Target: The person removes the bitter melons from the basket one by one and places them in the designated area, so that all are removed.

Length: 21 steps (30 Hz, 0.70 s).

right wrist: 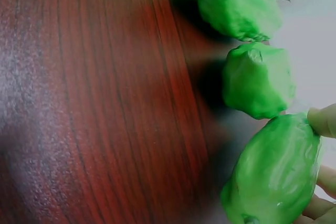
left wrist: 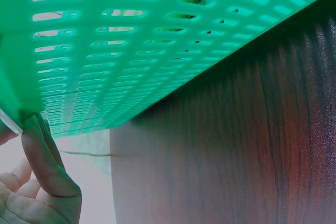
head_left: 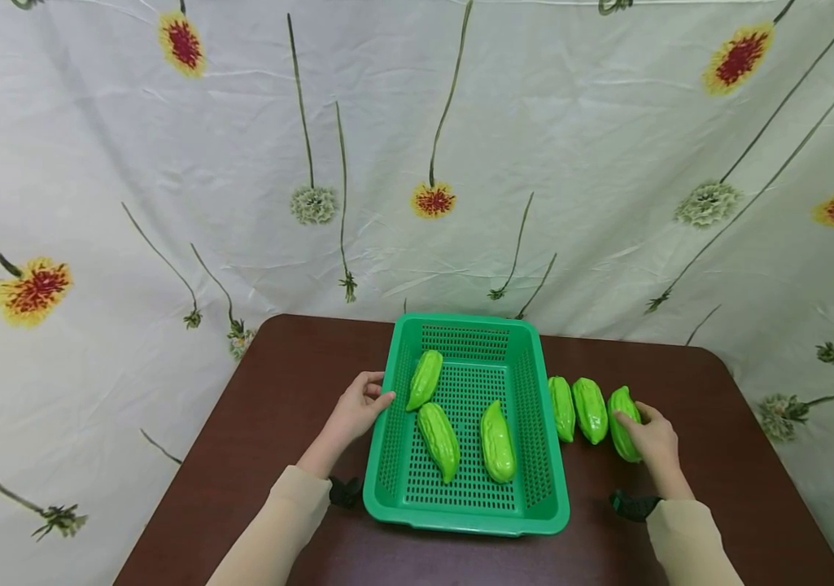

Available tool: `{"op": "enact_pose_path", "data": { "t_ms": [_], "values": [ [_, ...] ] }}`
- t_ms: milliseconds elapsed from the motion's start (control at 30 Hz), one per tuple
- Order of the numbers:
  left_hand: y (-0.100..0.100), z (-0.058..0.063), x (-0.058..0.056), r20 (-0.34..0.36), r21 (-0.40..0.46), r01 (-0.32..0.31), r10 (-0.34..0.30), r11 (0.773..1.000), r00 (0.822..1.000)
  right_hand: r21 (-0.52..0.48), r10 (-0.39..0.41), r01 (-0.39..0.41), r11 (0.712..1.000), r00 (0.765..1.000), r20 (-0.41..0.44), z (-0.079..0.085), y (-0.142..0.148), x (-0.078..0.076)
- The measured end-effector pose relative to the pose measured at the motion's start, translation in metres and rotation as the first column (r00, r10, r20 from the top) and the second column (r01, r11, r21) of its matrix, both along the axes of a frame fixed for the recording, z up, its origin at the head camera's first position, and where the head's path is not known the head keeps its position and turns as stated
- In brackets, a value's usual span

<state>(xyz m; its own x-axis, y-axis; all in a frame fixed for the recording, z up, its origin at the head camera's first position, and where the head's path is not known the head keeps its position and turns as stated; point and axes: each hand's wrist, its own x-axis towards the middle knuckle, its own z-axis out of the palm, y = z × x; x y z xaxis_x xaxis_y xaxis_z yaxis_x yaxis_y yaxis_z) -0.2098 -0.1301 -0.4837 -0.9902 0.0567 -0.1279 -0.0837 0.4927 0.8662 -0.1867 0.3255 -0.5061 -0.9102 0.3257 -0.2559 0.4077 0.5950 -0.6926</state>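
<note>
A green plastic basket (head_left: 550, 456) with slotted walls holds three bright green bitter melons, one (head_left: 425, 379) near its left wall, another (head_left: 439, 442) below that and a third (head_left: 498, 443) on the right. My left hand (head_left: 360, 404) pinches the basket's left rim, thumb on top and fingers outside; the left wrist view shows a finger (left wrist: 47, 163) against the slotted side. Out on the right, my right hand (head_left: 653, 439) grips a bitter melon (right wrist: 275, 174) between thumb and fingers. Two more, one (head_left: 590, 410) in the middle and one (head_left: 561, 408) by the basket, lie in a row beside it.
The dark brown wooden table (head_left: 277, 366) has rounded back corners. Behind it hangs a white cloth (head_left: 241, 163) printed with flowers. Black bands with small devices sit at both wrists, below the sleeves.
</note>
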Motion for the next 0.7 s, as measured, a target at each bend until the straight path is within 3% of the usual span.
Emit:
{"op": "enact_pose_path", "data": {
  "t_ms": [700],
  "values": [
    [-0.0001,-0.0005,0.0,0.002,0.011,-0.005,0.005,1.0,1.0,0.022,0.043,-0.043,0.999,0.999,0.016,-0.0051,-0.0021,0.0003]
  ]
}}
